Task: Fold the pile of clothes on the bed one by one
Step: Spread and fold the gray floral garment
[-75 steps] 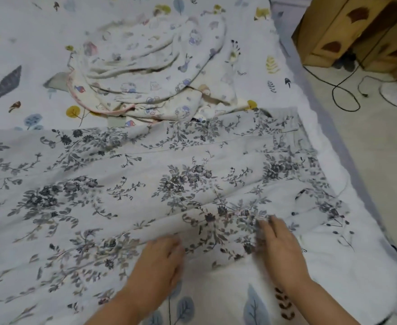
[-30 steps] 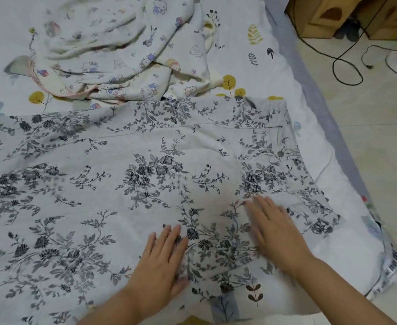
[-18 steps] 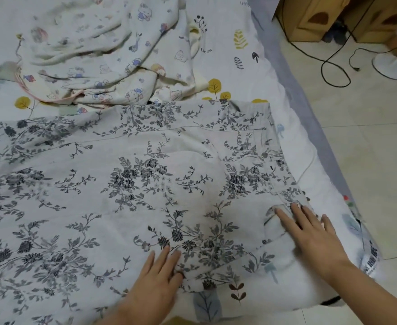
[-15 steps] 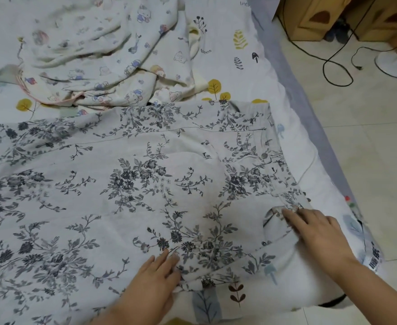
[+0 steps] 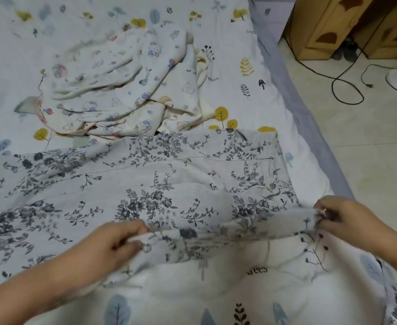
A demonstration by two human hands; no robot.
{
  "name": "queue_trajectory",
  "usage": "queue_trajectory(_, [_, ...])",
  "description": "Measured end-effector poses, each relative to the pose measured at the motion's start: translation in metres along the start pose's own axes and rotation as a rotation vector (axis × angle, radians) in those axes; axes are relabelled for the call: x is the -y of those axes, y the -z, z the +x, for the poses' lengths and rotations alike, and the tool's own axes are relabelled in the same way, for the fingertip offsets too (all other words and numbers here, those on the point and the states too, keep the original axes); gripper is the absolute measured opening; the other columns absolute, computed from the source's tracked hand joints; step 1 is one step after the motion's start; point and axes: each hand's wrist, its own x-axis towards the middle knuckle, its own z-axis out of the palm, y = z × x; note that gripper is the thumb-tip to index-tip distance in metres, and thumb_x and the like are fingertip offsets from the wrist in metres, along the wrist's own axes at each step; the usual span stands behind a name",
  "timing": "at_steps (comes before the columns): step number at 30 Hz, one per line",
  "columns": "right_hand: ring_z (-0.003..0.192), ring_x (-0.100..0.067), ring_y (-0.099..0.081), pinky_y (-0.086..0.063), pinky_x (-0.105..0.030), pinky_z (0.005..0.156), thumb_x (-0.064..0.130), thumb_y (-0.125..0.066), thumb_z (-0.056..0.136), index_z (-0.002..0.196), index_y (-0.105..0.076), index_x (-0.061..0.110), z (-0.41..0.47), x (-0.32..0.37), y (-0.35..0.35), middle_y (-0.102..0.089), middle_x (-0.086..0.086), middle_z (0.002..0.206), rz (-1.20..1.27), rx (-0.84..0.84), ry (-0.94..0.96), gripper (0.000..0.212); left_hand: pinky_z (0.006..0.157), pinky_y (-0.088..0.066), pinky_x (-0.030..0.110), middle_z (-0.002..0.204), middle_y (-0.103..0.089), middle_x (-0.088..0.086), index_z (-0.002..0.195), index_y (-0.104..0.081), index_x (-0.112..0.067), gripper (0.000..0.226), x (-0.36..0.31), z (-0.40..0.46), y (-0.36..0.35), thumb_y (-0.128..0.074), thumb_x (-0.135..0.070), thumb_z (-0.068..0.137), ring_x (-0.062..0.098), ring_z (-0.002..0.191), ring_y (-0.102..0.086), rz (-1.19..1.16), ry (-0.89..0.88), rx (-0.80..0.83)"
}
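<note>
Grey-floral white garment (image 5: 146,184); cartoon-print cream cloth (image 5: 122,90); leaf-print white bedsheet (image 5: 239,66).

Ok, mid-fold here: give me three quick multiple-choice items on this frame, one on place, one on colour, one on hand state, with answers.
1. Where is the crumpled cartoon-print garment?
A. beyond the floral garment
B. on the floor
C. under the hands

2. What colour is the print on the floral garment?
A. red
B. dark grey-blue
C. yellow

3. What are the hands doing?
A. resting flat
B. both pinching the garment's near edge
C. holding nothing

Answers: 1 A, it lies farther up the bed. 2 B, dark sprigs on pale cloth. 3 B, left hand and right hand curl on the lifted hem.
</note>
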Motion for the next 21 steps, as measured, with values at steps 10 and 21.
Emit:
queue_trajectory(10, [0.067, -0.020, -0.050, -0.043, -0.023, 0.056, 0.010, -0.078, 0.072, 0.083, -0.060, 0.013, 0.148, 0.041, 0.039, -0.056, -0.008, 0.080, 0.665, -0.427, -0.230, 0.021, 0.051, -0.038, 0.010, 0.059, -0.058, 0.000, 0.069, -0.059, -0.020, 0.028, 0.024, 0.125, 0.116, -0.053, -0.006, 0.093, 0.006, 0.054, -0.050, 0.106, -0.011, -0.212])
queue_trajectory(21, [0.105, -0.038, -0.054, -0.042, -0.038, 0.081, 0.032, -0.060, 0.090, 0.122, -0.054, 0.005, 0.268, 0.063, 0.003, -0.057, -0.022, 0.117, 0.208, -0.526, -0.331, 0.042, 0.066, -0.040, 0.032, 0.092, -0.067, 0.010, 0.100, -0.065, -0.012, 0.017, 0.071, 0.227, 0.133, -0.052, -0.009, 0.090, 0.030, 0.087, -0.059, 0.580, 0.050, -0.605])
